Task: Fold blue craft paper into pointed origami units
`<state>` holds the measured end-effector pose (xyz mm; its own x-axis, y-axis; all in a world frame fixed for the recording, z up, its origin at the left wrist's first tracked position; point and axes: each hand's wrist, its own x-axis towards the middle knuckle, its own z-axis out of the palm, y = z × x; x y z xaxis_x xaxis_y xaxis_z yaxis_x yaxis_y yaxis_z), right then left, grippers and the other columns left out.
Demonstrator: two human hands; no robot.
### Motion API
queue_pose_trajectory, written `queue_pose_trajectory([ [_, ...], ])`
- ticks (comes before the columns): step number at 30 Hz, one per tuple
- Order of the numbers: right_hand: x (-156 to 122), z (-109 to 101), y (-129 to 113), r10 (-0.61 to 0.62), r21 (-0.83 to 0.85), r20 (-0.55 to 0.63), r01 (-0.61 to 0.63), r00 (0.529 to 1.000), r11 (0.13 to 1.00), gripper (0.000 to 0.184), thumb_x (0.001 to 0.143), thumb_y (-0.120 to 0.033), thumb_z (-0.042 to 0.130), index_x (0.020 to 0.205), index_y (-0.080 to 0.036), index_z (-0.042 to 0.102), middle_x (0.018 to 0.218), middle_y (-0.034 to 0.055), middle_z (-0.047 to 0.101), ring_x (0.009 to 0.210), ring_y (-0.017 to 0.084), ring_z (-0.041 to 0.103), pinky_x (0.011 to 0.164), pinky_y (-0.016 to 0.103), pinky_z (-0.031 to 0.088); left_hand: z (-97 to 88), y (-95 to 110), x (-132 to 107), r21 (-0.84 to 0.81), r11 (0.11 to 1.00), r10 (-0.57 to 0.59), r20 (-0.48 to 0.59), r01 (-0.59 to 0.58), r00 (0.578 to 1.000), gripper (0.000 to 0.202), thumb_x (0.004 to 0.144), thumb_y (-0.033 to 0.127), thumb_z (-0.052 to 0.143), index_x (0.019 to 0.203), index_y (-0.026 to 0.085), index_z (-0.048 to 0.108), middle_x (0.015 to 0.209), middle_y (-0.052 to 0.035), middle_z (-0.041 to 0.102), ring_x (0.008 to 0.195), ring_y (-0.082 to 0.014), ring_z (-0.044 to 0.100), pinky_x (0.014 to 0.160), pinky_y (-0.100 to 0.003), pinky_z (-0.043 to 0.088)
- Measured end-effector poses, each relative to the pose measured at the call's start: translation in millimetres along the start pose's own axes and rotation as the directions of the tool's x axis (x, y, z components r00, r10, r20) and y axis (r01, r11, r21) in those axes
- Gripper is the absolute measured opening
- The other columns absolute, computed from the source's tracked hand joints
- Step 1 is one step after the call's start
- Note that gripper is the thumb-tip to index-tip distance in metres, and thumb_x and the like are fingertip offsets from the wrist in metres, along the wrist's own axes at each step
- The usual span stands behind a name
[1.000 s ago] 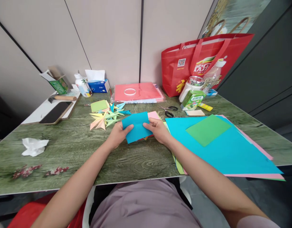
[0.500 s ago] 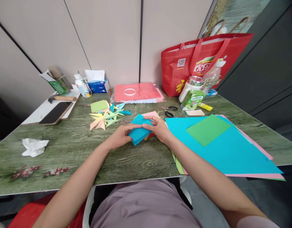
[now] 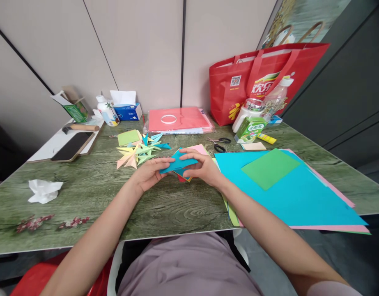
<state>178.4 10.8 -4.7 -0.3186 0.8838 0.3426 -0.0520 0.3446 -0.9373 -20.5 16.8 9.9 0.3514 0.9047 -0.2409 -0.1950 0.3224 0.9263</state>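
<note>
A folded sheet of blue paper (image 3: pixel 178 161) is held between my two hands, above the middle of the table. My left hand (image 3: pixel 148 172) pinches its left end, thumb below and fingers on top. At the right end, my right hand (image 3: pixel 203 165) grips it with fingers over the top edge and the thumb curled beneath. Under the folded sheet lies a small stack of coloured paper, with a pink sheet (image 3: pixel 199 149) showing behind my right fingers. Folded paper pieces (image 3: pixel 139 152) in several colours lie piled just left of it.
Scissors (image 3: pixel 219 144) lie behind my right hand. Large blue sheets (image 3: pixel 294 189) cover the right side, with a green square (image 3: pixel 270 168) on top. A red bag (image 3: pixel 232 90), a drink carton (image 3: pixel 251 129) and a phone (image 3: pixel 72 146) are further out. A crumpled tissue (image 3: pixel 45 191) lies left.
The blue paper has tilted and now shows as a flatter, narrower shape. My left hand has turned and shifted slightly left; the right fingers have opened wider around its end.
</note>
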Motion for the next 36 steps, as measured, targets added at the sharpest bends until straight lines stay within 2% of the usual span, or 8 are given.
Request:
queue_pose_trajectory([
  [5,1,2,4,0.084,-0.052,-0.134,-0.092,0.987,0.994,0.027,0.063,-0.042,0.069,0.078,-0.02,0.067,0.089,0.0036,0.067,0.084,0.018,0.061,0.077,0.034,0.049,1.0,1,0,0.013,1.0,0.003,0.033,-0.004,0.999,0.019,0.064,0.026,0.073,0.079,0.013,0.072,0.08,-0.0086,0.069,0.062,-0.0109,0.059,0.052,-0.018,0.048],
  [8,2,1,9,0.133,-0.051,-0.242,-0.15,0.961,0.987,0.028,0.063,-0.045,0.068,0.073,-0.019,0.064,0.071,0.0002,0.065,0.064,0.015,0.057,0.061,0.03,0.049,6.7,0,-3,0.023,0.999,0.039,0.107,-0.042,0.993,0.043,0.073,0.052,0.058,0.091,0.014,0.068,0.086,-0.0116,0.069,0.068,-0.0173,0.064,0.05,-0.023,0.05],
  [10,2,0,11,0.144,-0.026,-0.27,-0.157,0.952,0.987,0.028,0.062,-0.045,0.07,0.068,-0.019,0.062,0.065,-0.001,0.063,0.058,0.014,0.055,0.057,0.029,0.049,10.3,-2,-4,0.055,0.993,0.101,0.124,-0.109,0.987,0.053,0.07,0.061,0.055,0.093,0.014,0.066,0.093,-0.0127,0.069,0.077,-0.0228,0.066,0.056,-0.03,0.053],
  [14,0,2,12,0.169,-0.014,-0.28,-0.18,0.945,0.984,0.028,0.059,-0.044,0.072,0.064,-0.019,0.061,0.064,-0.0008,0.063,0.056,0.014,0.055,0.055,0.03,0.048,14.3,-7,-3,0.145,0.964,0.229,-0.009,-0.225,0.973,0.04,0.061,0.043,0.073,0.087,0.013,0.066,0.087,-0.0079,0.071,0.078,-0.0221,0.065,0.071,-0.037,0.055],
  [18,0,6,9,0.209,0.038,-0.261,-0.207,0.942,0.978,0.028,0.056,-0.044,0.074,0.063,-0.019,0.061,0.067,-0.0002,0.065,0.058,0.015,0.057,0.056,0.031,0.05,15.5,-11,-2,0.162,0.958,0.257,-0.132,-0.235,0.957,0.035,0.059,0.035,0.076,0.084,0.012,0.068,0.081,-0.0059,0.072,0.072,-0.0208,0.065,0.07,-0.038,0.055],
  [25,1,6,11,0.224,0.11,-0.255,-0.202,0.941,0.973,0.031,0.05,-0.04,0.077,0.067,-0.019,0.061,0.067,-0.0016,0.065,0.058,0.014,0.058,0.058,0.03,0.051,16.3,-13,-2,0.141,0.959,0.271,-0.189,-0.247,0.944,0.028,0.054,0.032,0.079,0.071,0.013,0.067,0.071,-0.0035,0.071,0.062,-0.0171,0.064,0.067,-0.035,0.054],
  [32,1,4,12,0.253,0.135,-0.226,-0.227,0.941,0.965,0.043,0.048,-0.035,0.078,0.084,-0.019,0.06,0.065,-0.0025,0.063,0.057,0.012,0.057,0.054,0.027,0.049,16.4,-13,-1,0.133,0.962,0.259,-0.188,-0.237,0.947,0.031,0.052,0.031,0.08,0.073,0.012,0.068,0.071,-0.004,0.071,0.06,-0.0168,0.064,0.064,-0.033,0.053],
  [36,1,5,7,0.227,0.081,-0.207,-0.214,0.952,0.973,0.04,0.049,-0.033,0.078,0.083,-0.018,0.063,0.072,-0.001,0.064,0.063,0.014,0.058,0.057,0.026,0.049,17.2,-13,-2,0.181,0.954,0.271,-0.18,-0.239,0.946,0.033,0.052,0.03,0.08,0.077,0.012,0.069,0.074,-0.0047,0.072,0.062,-0.0172,0.064,0.066,-0.032,0.053],
])
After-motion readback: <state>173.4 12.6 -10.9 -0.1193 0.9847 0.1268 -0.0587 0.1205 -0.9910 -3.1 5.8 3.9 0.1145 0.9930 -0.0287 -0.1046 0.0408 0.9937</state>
